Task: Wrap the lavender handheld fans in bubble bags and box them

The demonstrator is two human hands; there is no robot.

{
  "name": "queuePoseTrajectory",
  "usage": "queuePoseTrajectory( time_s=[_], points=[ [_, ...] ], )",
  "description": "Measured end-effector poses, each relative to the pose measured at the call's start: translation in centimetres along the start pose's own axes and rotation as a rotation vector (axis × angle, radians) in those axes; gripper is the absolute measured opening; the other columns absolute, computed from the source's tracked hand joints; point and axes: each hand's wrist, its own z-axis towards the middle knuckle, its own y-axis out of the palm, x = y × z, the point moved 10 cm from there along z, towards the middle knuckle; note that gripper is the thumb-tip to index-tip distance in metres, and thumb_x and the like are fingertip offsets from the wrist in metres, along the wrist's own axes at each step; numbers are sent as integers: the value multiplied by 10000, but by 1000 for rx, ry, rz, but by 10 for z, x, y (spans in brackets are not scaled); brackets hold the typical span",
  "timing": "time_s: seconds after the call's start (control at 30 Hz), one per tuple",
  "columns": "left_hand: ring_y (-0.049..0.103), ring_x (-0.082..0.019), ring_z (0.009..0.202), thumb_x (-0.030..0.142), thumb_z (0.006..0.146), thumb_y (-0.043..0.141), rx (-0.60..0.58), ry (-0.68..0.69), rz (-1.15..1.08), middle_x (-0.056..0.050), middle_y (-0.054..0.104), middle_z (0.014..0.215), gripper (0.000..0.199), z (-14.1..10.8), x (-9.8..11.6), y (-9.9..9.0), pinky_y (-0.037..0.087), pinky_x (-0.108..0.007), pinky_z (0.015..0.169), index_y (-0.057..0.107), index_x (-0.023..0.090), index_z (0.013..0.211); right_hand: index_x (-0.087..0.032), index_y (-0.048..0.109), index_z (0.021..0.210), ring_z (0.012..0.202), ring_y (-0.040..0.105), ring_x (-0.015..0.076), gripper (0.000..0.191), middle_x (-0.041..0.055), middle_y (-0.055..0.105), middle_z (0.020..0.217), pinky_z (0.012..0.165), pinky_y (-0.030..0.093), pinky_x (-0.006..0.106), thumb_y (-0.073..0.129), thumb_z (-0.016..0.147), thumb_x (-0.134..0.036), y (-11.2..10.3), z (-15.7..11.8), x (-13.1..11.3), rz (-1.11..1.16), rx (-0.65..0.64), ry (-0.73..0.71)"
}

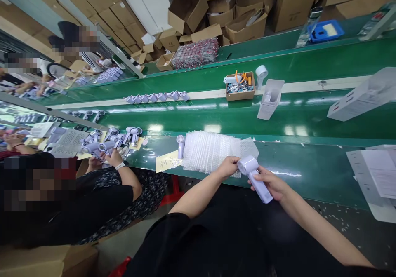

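A pale lilac handheld fan (261,189) is tilted in front of my body, its round head (248,164) up and to the left. My right hand (272,183) is wrapped around its handle just below the head. At the left rim of the head, the fingers of my left hand (228,167) are closed in a pinch; what lies between them is hidden. Just beyond my left hand, a row of bubble-wrap bags (207,150) lies on the green bench. Another lilac fan (180,146) stands left of the bags, by a yellow handwritten card (166,161).
At left a co-worker's hands (113,158) handle fans among a pile of them (133,134). Across the bench, several fans (154,97) line a white strip, near a parts box (240,95) and an open white carton (269,99). White boxes (375,178) are at right.
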Motion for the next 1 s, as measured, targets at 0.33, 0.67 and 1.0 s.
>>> queuePoseTrajectory(
  time_s=[0.33, 0.67, 1.0],
  points=[
    [517, -144, 707, 253, 810, 514, 179, 649, 387, -37, 588, 711, 157, -32, 70, 6, 417, -287, 700, 631, 156, 769, -259, 492, 1040, 677, 639, 179, 482, -8, 602, 877, 500, 537, 311, 728, 627, -180, -28, -4, 0, -27, 181, 7],
    [479, -162, 674, 187, 871, 396, 196, 1036, 762, -51, 522, 676, 195, -68, 104, 30, 419, -287, 627, 576, 146, 808, -327, 446, 1143, 640, 631, 170, 594, -27, 598, 847, 486, 534, 300, 732, 639, -197, -13, -13, -13, 0, 257, -91],
    [488, -196, 709, 147, 827, 368, -79, 1265, 1073, -86, 528, 718, 245, -89, 95, 61, 446, -338, 660, 585, 113, 935, -314, 442, 1078, 616, 638, 169, 565, -38, 638, 769, 515, 531, 297, 732, 611, -183, -11, -13, -2, 151, 349, -127]
  ],
)
